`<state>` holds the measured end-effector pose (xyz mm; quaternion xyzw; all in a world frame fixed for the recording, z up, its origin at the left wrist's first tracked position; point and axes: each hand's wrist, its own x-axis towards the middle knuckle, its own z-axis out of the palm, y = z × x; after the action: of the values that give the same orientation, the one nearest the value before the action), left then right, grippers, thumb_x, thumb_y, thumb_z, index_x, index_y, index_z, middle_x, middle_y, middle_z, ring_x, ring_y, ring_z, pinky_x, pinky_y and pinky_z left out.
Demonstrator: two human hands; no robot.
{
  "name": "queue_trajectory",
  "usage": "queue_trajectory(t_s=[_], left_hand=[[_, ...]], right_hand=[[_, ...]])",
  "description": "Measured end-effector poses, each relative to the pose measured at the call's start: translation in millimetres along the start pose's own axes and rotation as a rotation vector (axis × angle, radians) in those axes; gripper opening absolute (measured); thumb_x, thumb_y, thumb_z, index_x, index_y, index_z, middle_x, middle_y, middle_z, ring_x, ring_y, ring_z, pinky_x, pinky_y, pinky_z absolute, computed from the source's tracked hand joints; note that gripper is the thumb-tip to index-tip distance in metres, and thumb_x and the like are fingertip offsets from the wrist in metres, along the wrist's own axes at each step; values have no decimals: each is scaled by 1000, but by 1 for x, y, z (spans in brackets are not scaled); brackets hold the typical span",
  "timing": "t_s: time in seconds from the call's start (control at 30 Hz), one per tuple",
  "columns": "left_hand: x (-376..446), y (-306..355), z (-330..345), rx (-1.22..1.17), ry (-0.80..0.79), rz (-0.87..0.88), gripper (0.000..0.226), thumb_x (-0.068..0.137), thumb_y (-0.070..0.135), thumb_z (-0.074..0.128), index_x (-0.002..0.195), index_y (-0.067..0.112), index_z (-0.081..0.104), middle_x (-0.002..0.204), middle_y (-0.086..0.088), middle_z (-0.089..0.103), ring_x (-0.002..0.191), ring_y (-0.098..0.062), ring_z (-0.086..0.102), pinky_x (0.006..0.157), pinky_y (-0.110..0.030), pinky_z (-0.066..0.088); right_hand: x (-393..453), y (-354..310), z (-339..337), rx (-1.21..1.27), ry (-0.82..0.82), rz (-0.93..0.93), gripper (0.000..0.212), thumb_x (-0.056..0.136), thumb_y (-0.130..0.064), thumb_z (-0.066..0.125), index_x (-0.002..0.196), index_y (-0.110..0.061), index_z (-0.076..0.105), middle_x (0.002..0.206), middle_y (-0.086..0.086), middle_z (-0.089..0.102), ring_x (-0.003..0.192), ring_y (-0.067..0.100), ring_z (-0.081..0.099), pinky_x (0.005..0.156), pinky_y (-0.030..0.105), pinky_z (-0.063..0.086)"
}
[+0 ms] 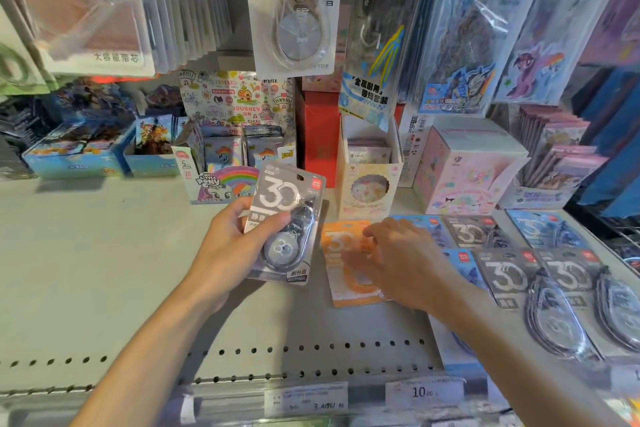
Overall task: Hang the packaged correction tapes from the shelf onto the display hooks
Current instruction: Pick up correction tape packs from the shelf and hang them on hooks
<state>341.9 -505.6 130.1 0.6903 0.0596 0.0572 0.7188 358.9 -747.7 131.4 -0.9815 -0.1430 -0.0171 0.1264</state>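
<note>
Above shelf: left hand grips grey correction tape pack; right hand, fingers spread, touching orange pack; blurred.

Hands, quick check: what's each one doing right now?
Left hand: grips a grey correction tape pack, lifted off the shelf.
Right hand: fingers spread, reaching onto the orange correction tape pack; blurred, no grip visible.

A person's left hand grips a grey packaged correction tape upright above a pale shelf, while the right hand, blurred, rests on an orange packaged tape lying flat. More grey and blue packs lie to the right. A 40m correction tape pack hangs overhead, with boxes of collectible cards lined up behind.
</note>
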Motion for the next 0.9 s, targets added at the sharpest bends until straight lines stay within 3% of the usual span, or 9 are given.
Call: queue_trajectory(t_s=[0.13,0.3,0.43,0.53,0.6,0.73,0.8,0.9], left_hand=[[-7,-2,-9,-2,74,16,27,88,21,79,112,23,68,94,3,82,83,-18,80,61,-24,60],[-16,-4,-19,-25,162,35,22,87,22,79,107,23,68,91,3,82,78,-15,79,59,-23,58],[-24,-1,-20,-24,211,60,20,88,22,78,104,24,66,88,3,82,76,-15,79,66,-31,59],[-32,7,-19,-24,223,93,22,88,21,78,105,26,65,88,3,82,77,-18,79,67,-34,60],[-38,16,-18,-36,231,121,22,89,20,77,107,25,65,88,3,82,77,-17,79,61,-29,60],[-48,35,-21,-10,222,217,23,90,18,77,109,22,66,89,6,81,76,-11,78,57,-19,56],[-49,46,-25,-7,206,268,22,90,16,76,109,23,66,92,6,81,79,-9,77,60,-18,56],[-48,63,-36,22,167,345,22,90,20,76,109,26,67,98,5,81,86,-12,77,68,-23,58]], right_hand=[[3,-23,8,52,-56,-91,72,90,-73,54,130,-14,59,125,3,61,122,26,53,100,39,42],[-3,-30,16,-20,-59,7,80,80,-86,51,114,-15,62,114,1,56,113,22,50,92,33,43],[-5,-32,19,142,-18,29,60,85,-58,67,126,-16,54,122,1,59,113,22,50,81,30,36],[-2,-32,18,313,0,36,65,81,-41,76,134,-18,47,122,2,60,101,20,53,76,30,37],[-1,-31,14,458,1,61,72,76,-38,79,136,-26,42,123,-7,55,103,18,57,79,31,45],[0,-32,0,740,41,45,83,69,-30,90,134,-40,39,113,-27,56,93,-10,61,68,7,45],[-1,-36,-9,838,83,55,69,70,-21,91,122,-36,49,105,-22,63,82,-20,61,59,3,46],[-9,-49,-27,995,157,37,50,79,-1,83,113,-27,57,98,3,72,68,-7,67,52,13,51]])
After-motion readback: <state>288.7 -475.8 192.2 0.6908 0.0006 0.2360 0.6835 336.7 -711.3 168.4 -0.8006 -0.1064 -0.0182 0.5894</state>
